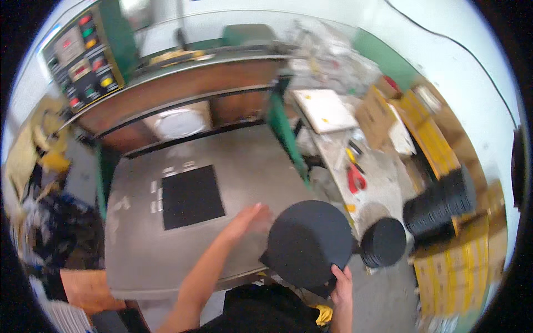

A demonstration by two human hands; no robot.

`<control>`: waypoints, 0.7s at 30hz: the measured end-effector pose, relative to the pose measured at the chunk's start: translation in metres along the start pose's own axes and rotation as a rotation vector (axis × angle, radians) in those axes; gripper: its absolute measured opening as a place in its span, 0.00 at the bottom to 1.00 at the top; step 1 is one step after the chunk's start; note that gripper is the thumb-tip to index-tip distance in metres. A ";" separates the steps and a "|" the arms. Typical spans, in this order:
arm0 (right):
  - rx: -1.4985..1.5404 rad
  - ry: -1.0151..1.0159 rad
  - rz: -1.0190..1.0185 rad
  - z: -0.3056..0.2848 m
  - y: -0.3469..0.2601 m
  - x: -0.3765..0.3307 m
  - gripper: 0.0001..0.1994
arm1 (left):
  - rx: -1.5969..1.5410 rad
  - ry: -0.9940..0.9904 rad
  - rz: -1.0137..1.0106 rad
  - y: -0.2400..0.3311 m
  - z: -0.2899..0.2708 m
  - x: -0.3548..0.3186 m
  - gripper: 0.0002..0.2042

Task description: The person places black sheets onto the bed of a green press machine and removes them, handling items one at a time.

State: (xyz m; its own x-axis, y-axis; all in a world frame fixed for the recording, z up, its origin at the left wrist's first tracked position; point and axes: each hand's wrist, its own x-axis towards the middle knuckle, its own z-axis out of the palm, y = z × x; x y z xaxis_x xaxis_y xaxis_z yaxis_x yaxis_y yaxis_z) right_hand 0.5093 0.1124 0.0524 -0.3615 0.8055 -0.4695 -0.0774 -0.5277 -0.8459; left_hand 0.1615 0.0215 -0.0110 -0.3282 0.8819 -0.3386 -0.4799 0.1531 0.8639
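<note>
Now the right hand [342,284] pinches a black disc [310,241] by its edge; the left hand [250,217], blurred, is outstretched nearby.

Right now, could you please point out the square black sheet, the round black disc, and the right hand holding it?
Square black sheet [192,197]: head view, middle of its flat top.
Round black disc [309,243]: head view, middle of its face.
Right hand [342,283]: head view, middle of the hand.
</note>
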 end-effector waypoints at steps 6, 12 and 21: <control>-0.058 -0.028 -0.014 -0.057 0.013 -0.011 0.15 | 0.132 -0.097 0.133 -0.025 0.107 -0.073 0.17; -0.090 0.157 -0.080 -0.204 -0.022 -0.066 0.21 | -0.059 -0.025 -0.007 -0.049 0.156 -0.030 0.16; -1.053 0.948 -0.106 -0.417 0.026 -0.156 0.14 | -0.347 -0.237 -0.163 -0.109 0.359 0.094 0.18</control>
State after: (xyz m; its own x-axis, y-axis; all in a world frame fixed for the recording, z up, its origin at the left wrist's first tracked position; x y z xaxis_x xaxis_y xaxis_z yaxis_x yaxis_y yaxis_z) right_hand 0.9517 0.0851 -0.0019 0.3847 0.9227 -0.0269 0.8046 -0.3495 -0.4801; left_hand 0.4747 0.2482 -0.0029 -0.0494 0.9428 -0.3297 -0.7678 0.1753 0.6163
